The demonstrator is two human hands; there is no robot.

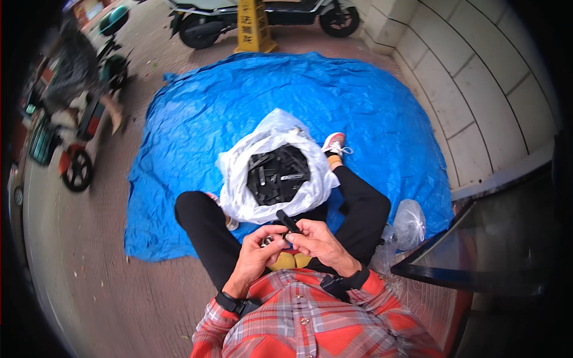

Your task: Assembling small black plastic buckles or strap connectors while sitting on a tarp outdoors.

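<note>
Seated on a blue tarp (pixel 370 113), I hold both hands together above my lap. My right hand (pixel 316 238) grips a small black plastic part (pixel 288 221) that sticks up toward the bag. My left hand (pixel 262 247) pinches a small metal piece (pixel 267 241) against it. Just beyond my hands, between my black-trousered legs, an open white plastic bag (pixel 239 173) holds several black plastic parts (pixel 277 174). A yellow object (pixel 287 261) lies in my lap under my hands.
A clear plastic bag (pixel 409 222) lies at my right knee. A tiled wall (pixel 477 77) and a dark ledge (pixel 477 262) stand on the right. Scooters (pixel 197 24) and a yellow sign (pixel 253 27) are beyond the tarp. A person on a scooter (pixel 74 77) passes at left.
</note>
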